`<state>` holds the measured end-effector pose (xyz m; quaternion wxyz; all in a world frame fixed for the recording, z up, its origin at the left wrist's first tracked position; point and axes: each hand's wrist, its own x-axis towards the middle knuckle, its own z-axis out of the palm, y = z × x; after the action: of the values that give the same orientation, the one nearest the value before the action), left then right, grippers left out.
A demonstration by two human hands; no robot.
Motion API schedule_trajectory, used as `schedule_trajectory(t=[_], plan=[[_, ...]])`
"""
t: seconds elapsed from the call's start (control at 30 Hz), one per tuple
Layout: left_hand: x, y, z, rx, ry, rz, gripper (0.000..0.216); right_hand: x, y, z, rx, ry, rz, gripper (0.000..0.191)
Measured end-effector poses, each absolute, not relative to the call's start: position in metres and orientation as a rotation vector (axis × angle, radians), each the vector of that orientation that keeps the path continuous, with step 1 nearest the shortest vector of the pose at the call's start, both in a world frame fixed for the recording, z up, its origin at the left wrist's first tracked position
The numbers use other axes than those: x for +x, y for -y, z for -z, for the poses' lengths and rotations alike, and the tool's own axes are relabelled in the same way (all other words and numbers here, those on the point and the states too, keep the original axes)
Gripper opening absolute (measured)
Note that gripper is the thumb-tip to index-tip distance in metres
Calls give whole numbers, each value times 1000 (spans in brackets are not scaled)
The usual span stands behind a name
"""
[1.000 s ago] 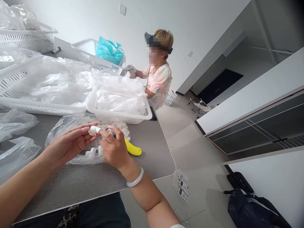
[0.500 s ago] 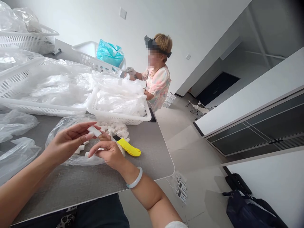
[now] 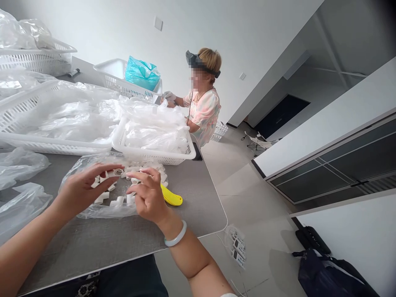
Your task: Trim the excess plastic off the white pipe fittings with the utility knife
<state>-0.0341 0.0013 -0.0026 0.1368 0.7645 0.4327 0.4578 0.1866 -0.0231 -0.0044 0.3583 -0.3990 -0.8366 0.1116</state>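
My left hand (image 3: 83, 182) pinches a short white plastic pipe fitting (image 3: 115, 173) between thumb and fingers, its round open end turned to the right. Just to the right of it, my right hand (image 3: 149, 193) has its fingers bent and apart, with nothing that I can see held in them. Below both hands, several loose white pipe fittings (image 3: 101, 198) lie on a spread clear plastic bag (image 3: 89, 211). A yellow-handled utility knife (image 3: 172, 196) rests on the table beside my right hand, which hides its front part.
White plastic baskets (image 3: 154, 156) full of clear bags stand behind the fittings. A teal bag (image 3: 142, 74) sits in a far basket. Across the table is a co-worker (image 3: 204, 107) with a gloved hand. The table's rounded corner (image 3: 225, 225) lies to my right.
The fitting has turned in my left hand, so its open end now shows. My right hand has come away from it, rising slightly and covering the knife's front.
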Motion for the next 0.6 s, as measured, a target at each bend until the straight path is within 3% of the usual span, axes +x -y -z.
schedule_trajectory(t=[0.1,0.2,0.3,0.47,0.53,0.6], plan=[[-30,-2,3,2357,-1097,-1380,26,182,25,4,-1041,2404,-52,27],[-27,-6,13,2497,-995,-1367,29,175,27,4,-1144,2439,-42,28],[-30,-13,26,2645,-921,-1296,32,170,29,0,-1166,2354,-317,35],[-38,-20,29,2653,-983,-1282,29,172,28,-8,-882,1845,-1141,31],[-38,-17,23,2385,-1163,-1378,24,174,28,-8,-848,1623,-1232,31],[-35,-13,17,2060,-1328,-1488,27,177,28,-5,-900,1567,-1109,35]])
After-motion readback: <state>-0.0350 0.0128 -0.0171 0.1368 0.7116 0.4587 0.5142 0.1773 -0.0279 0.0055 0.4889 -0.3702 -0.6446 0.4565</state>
